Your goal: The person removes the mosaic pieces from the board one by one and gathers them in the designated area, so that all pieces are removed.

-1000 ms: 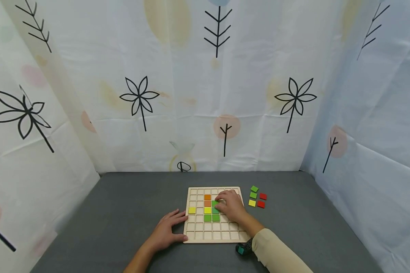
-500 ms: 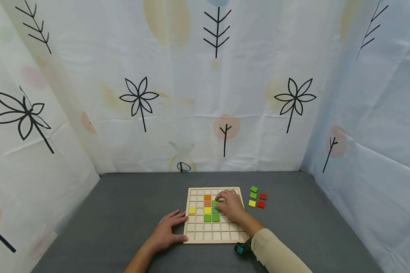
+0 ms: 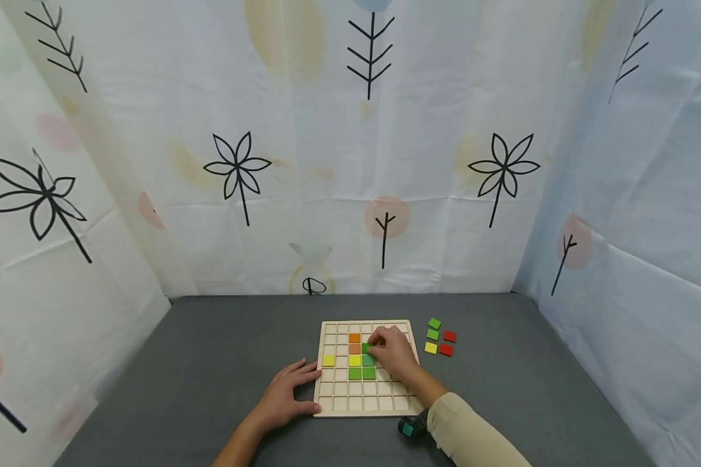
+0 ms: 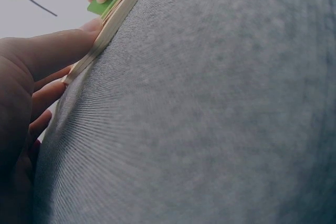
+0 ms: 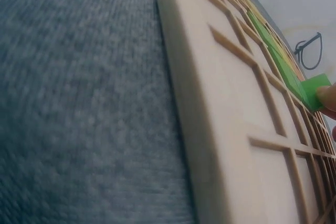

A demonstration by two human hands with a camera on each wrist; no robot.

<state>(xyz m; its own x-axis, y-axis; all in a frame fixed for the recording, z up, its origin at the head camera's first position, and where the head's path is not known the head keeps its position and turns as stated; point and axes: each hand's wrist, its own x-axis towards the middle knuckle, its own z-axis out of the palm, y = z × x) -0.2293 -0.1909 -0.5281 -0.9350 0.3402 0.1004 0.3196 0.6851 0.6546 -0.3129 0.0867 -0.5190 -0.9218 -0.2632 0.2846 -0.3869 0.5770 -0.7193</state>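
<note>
- I find the right hand point(image 3: 393, 349) nearer, pinching the tilted green tile point(image 5: 314, 88) near the middle of the board point(image 3: 341, 388).
- Tile lies left of that hand; no long axis evident.
- Left hand point(image 3: 289, 395): fingers extended, touching board's left edge.

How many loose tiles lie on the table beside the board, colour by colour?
Green tiles: 2
Red tiles: 2
Yellow tile: 1
Total: 5 loose tiles beside the board
</note>
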